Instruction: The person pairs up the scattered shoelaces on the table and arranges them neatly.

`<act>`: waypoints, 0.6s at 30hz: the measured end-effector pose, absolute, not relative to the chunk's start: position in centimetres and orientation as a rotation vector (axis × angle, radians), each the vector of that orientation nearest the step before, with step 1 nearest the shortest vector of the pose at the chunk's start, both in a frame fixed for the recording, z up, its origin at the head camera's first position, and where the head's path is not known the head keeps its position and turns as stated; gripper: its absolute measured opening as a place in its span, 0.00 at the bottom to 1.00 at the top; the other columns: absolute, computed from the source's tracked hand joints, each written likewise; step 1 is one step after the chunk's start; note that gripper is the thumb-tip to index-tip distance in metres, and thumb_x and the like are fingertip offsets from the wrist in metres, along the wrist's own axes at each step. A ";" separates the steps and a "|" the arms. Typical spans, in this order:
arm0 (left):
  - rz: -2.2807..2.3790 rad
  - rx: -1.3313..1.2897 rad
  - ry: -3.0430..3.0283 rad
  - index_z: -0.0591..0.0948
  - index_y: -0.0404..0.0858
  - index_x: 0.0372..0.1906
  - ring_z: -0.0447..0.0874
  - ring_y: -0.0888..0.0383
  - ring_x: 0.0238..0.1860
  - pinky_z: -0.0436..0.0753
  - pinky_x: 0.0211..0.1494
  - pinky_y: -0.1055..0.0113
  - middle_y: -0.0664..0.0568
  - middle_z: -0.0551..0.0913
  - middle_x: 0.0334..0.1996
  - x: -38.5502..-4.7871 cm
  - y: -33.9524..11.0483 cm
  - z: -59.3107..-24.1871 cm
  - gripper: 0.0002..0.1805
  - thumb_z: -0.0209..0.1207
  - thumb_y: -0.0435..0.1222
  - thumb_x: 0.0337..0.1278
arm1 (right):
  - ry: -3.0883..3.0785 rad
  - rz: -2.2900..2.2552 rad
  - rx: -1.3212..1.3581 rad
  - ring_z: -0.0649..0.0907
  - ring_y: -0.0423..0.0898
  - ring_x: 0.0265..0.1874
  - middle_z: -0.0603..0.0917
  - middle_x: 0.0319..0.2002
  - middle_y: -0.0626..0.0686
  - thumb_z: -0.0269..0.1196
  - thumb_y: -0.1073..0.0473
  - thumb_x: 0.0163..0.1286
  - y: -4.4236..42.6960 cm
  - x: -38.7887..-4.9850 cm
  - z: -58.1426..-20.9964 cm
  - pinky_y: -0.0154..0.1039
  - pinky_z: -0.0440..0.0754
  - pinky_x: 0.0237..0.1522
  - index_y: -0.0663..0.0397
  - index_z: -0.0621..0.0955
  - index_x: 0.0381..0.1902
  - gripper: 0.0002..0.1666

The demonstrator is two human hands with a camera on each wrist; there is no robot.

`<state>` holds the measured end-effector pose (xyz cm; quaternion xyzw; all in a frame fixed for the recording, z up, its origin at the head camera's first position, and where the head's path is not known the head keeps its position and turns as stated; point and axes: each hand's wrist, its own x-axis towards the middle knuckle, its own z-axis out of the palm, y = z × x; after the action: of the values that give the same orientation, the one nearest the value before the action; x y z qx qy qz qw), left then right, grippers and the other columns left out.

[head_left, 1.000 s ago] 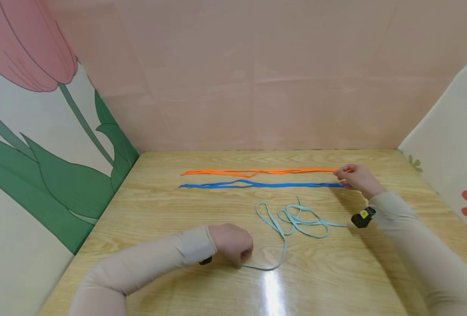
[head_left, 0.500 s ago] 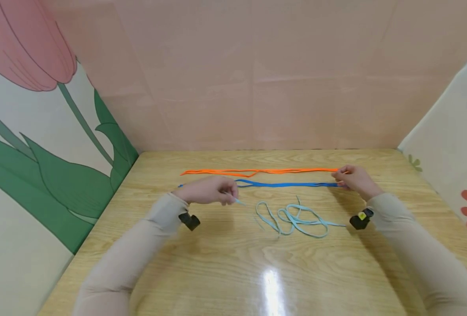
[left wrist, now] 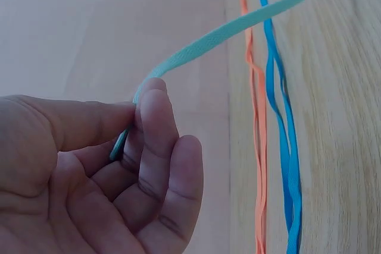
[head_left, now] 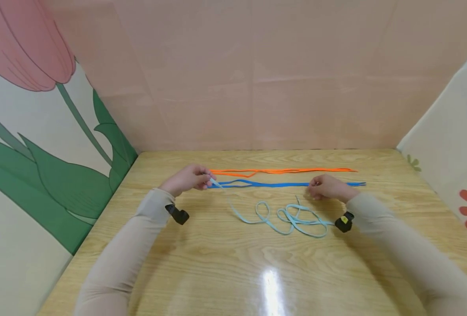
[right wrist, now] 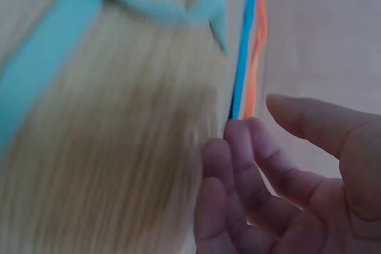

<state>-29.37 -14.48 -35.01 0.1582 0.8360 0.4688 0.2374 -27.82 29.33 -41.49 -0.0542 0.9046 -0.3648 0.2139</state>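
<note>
Between thumb and fingers, my left hand pinches one end of a light teal shoelace, raised above the table. From there the lace slopes down to loose loops on the wood. My right hand hovers over the right part of the blue shoelace; in the right wrist view its thumb stands apart from the relaxed fingers, with nothing between. Behind the blue lace an orange shoelace lies stretched out, roughly parallel. My left hand hides the left ends of both laces in the head view.
The wooden table meets a pink wall covering at the back. Flower-patterned panels stand at the left and right sides. A small black wrist camera sits under each sleeve cuff.
My left hand has lifted the teal lace's end from the near table and carried it back and left. My right hand has left the right ends of the laces and shifted left.
</note>
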 end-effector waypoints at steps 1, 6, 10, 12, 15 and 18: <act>1.286 0.428 2.293 0.78 0.30 0.50 0.80 0.54 0.38 0.82 0.43 0.68 0.44 0.82 0.36 -29.4 -14.5 -35.1 0.12 0.47 0.32 0.73 | 2.497 -0.992 -0.168 0.76 0.43 0.26 0.79 0.30 0.52 0.56 0.55 0.74 28.7 -27.8 -41.5 0.37 0.77 0.30 0.66 0.75 0.40 0.15; 1.286 0.397 2.303 0.79 0.30 0.48 0.79 0.52 0.37 0.82 0.41 0.68 0.44 0.82 0.35 -29.3 -14.3 -35.2 0.12 0.48 0.32 0.73 | 2.530 -0.836 -0.253 0.72 0.43 0.21 0.77 0.23 0.50 0.59 0.56 0.71 26.0 -27.2 -41.4 0.36 0.71 0.25 0.62 0.77 0.32 0.13; 1.282 0.392 2.306 0.79 0.29 0.47 0.79 0.57 0.33 0.82 0.40 0.70 0.43 0.82 0.34 -29.3 -14.2 -35.3 0.11 0.49 0.32 0.72 | 2.563 -0.731 -0.298 0.75 0.43 0.23 0.78 0.26 0.50 0.62 0.60 0.68 24.5 -26.7 -41.3 0.35 0.73 0.26 0.59 0.78 0.32 0.08; 1.276 0.395 2.312 0.79 0.29 0.47 0.78 0.59 0.32 0.81 0.39 0.70 0.46 0.81 0.33 -29.3 -14.1 -35.4 0.11 0.49 0.31 0.72 | 2.565 -0.695 -0.291 0.75 0.43 0.23 0.78 0.26 0.50 0.62 0.61 0.68 24.2 -26.6 -41.3 0.35 0.73 0.26 0.58 0.79 0.32 0.06; 1.261 0.408 2.319 0.80 0.29 0.47 0.78 0.60 0.31 0.81 0.39 0.70 0.49 0.81 0.31 -29.3 -14.1 -35.5 0.11 0.49 0.31 0.72 | 2.558 -0.678 -0.300 0.75 0.42 0.22 0.78 0.26 0.50 0.62 0.63 0.67 23.9 -26.3 -41.3 0.34 0.73 0.26 0.57 0.79 0.32 0.04; 1.247 0.412 2.325 0.80 0.29 0.47 0.77 0.60 0.30 0.81 0.39 0.70 0.50 0.81 0.30 -29.2 -14.1 -35.4 0.12 0.48 0.31 0.72 | 2.535 -0.702 -0.304 0.74 0.42 0.22 0.77 0.26 0.50 0.62 0.63 0.67 23.8 -26.0 -41.3 0.35 0.72 0.26 0.57 0.79 0.32 0.04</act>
<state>-29.23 -14.11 -35.44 0.1502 0.8466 0.4542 0.2335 -25.97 23.77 -41.27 -0.1114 0.9284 -0.2569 0.2443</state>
